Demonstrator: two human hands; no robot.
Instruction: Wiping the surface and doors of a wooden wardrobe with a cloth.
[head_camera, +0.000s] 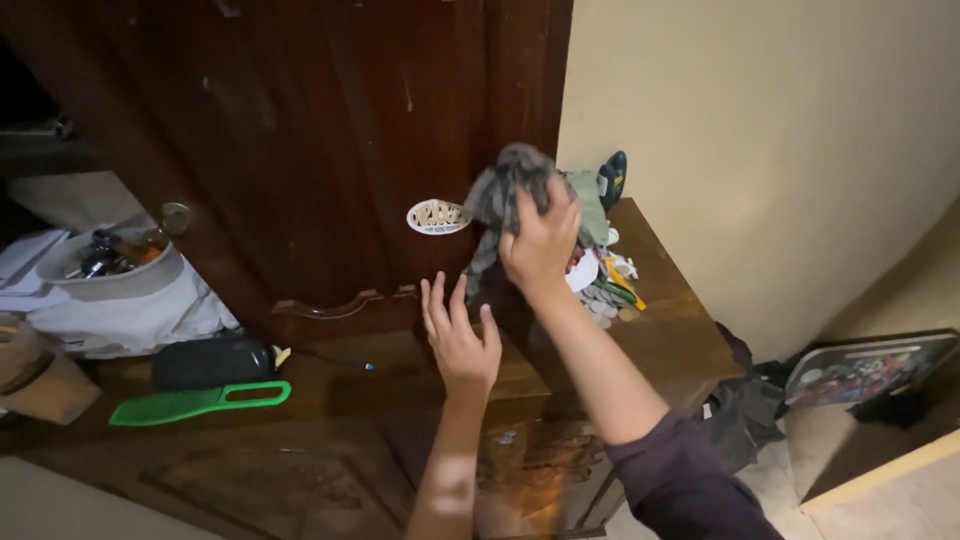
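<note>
**One cloth, two hands at the dark cabinet**

The right hand (541, 240) is gripping one grey cloth (505, 195), fingers clamped on it, against the dark wooden door (300, 130). At seven o'clock, the left hand (460, 340) is hovering, fingers apart. One green comb (195, 402) is lying on the wooden worktop (680, 340); one white bowl (110, 275) is holding what may be bottles.
</note>
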